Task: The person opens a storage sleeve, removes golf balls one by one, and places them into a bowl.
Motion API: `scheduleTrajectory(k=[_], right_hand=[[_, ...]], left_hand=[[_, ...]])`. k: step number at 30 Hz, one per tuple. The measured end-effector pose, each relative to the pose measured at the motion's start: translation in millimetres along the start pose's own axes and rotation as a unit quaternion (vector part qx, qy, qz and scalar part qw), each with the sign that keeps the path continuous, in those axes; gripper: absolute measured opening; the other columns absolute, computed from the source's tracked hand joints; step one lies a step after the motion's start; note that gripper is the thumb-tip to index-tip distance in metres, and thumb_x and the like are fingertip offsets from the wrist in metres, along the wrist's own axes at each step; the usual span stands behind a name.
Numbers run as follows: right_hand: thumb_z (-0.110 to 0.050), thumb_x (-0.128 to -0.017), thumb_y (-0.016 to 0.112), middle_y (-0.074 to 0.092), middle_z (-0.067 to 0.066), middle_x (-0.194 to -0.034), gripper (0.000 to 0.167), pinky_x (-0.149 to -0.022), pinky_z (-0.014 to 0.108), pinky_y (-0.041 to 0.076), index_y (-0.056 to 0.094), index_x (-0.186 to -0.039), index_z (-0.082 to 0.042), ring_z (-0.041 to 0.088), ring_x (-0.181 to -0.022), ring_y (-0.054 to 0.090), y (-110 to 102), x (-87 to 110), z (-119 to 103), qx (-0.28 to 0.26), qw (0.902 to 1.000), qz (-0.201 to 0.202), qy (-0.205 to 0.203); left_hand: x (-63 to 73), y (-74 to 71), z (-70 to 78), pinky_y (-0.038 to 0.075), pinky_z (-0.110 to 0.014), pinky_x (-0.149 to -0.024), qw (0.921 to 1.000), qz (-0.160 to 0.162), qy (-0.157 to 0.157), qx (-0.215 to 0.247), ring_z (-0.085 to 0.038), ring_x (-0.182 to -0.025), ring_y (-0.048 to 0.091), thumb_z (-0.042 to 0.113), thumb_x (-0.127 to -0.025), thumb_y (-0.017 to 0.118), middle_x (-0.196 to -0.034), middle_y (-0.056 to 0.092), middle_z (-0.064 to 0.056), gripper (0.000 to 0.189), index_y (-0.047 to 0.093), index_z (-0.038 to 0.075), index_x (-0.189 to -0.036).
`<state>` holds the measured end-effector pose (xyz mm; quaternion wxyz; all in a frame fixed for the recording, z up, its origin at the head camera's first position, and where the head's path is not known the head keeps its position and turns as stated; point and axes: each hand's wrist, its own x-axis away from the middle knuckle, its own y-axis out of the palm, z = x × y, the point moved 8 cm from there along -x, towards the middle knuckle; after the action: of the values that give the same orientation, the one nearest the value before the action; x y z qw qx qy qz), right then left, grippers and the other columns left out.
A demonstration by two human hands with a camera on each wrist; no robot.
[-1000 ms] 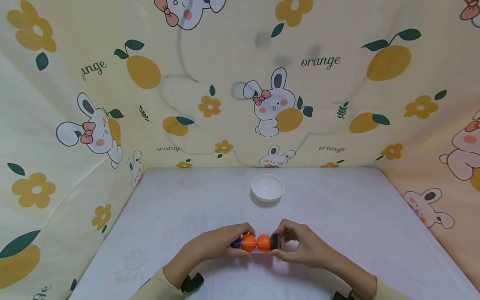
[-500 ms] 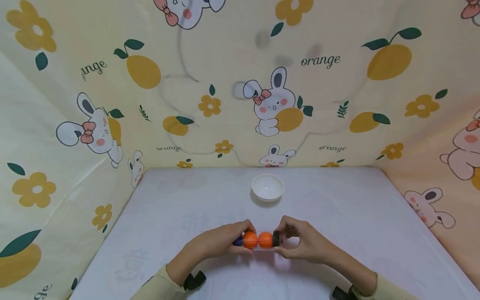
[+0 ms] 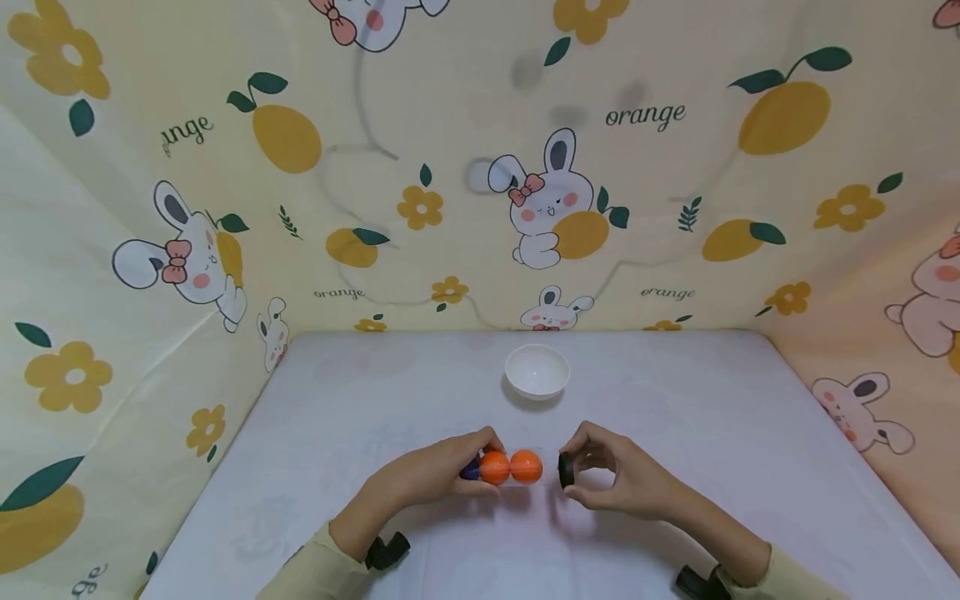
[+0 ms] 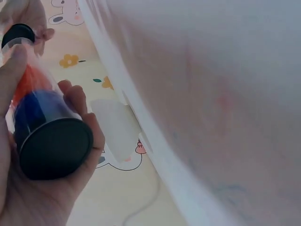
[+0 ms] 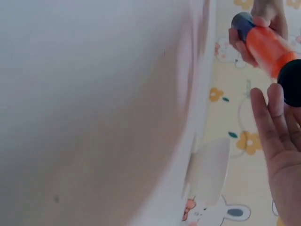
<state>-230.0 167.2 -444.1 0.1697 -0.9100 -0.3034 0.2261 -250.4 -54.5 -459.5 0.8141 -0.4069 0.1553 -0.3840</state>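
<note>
My left hand [image 3: 431,473] grips a clear tube [image 4: 35,77] lying roughly level above the table. Inside it sit two orange balls [image 3: 526,467] and, at the left end, something dark blue [image 4: 35,110]. A black end cap [image 4: 56,148] closes the tube's left end, as the left wrist view shows. My right hand [image 3: 630,482] pinches a second black cap [image 3: 566,470] between thumb and fingers. In the head view a small gap separates this cap from the tube's right end.
A white bowl [image 3: 537,375] stands upright on the table behind the hands. White cloth covers the tabletop [image 3: 360,392]. Printed fabric walls [image 3: 450,125] with rabbits and oranges enclose the back and both sides.
The right hand has moved right with the black cap, which has come off the tube's right end. The left hand has shifted slightly left with the tube.
</note>
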Motion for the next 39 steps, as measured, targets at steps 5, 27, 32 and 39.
scheduleTrajectory(k=[5, 27, 32, 39], right_hand=[[-0.011, -0.094, 0.085, 0.066, 0.011, -0.121, 0.045, -0.096, 0.033, 0.059, 0.061, -0.131, -0.011, 0.02, -0.103, 0.068, -7.6, 2.1, 8.2, 0.007, 0.9996, 0.008, 0.025], [-0.034, -0.091, 0.089, 0.069, -0.01, -0.122, 0.045, -0.1, 0.033, 0.054, 0.067, -0.128, -0.02, 0.013, -0.108, 0.064, -6.5, 17.2, 38.8, 0.125, 0.9788, -0.063, 0.15], [-0.036, -0.089, 0.09, 0.065, -0.01, -0.119, 0.047, -0.095, 0.035, 0.053, 0.066, -0.127, -0.022, 0.019, -0.106, 0.061, -10.4, 19.6, 36.3, 0.155, 0.9739, -0.064, 0.154], [-0.032, -0.087, 0.092, 0.06, -0.005, -0.117, 0.045, -0.087, 0.031, 0.051, 0.067, -0.123, -0.021, 0.017, -0.102, 0.057, -12.1, 23.3, 32.6, 0.189, 0.9683, -0.069, 0.148]], left_hand=[[-3.2, -4.5, -3.7, 0.054, -0.028, -0.099, 0.9998, 0.016, 0.007, 0.01, -0.005, -0.103, 0.061, 0.042, -0.1, 0.078, -0.12, 0.066, 0.01, 0.043, 0.054, 0.027, -0.132], [-7.5, -18.1, -8.1, 0.054, -0.035, -0.107, 0.9958, 0.084, 0.006, 0.035, -0.008, -0.111, 0.062, 0.041, -0.1, 0.079, -0.13, 0.068, 0.008, 0.049, 0.056, 0.026, -0.14], [-8.3, -21.6, -7.7, 0.054, -0.037, -0.108, 0.9946, 0.095, 0.0, 0.042, -0.009, -0.112, 0.062, 0.042, -0.099, 0.079, -0.132, 0.068, 0.006, 0.051, 0.056, 0.024, -0.14], [-7.4, -27.4, -5.4, 0.055, -0.041, -0.108, 0.9912, 0.125, 0.008, 0.042, -0.013, -0.114, 0.063, 0.038, -0.098, 0.082, -0.133, 0.068, 0.003, 0.051, 0.058, 0.02, -0.139]])
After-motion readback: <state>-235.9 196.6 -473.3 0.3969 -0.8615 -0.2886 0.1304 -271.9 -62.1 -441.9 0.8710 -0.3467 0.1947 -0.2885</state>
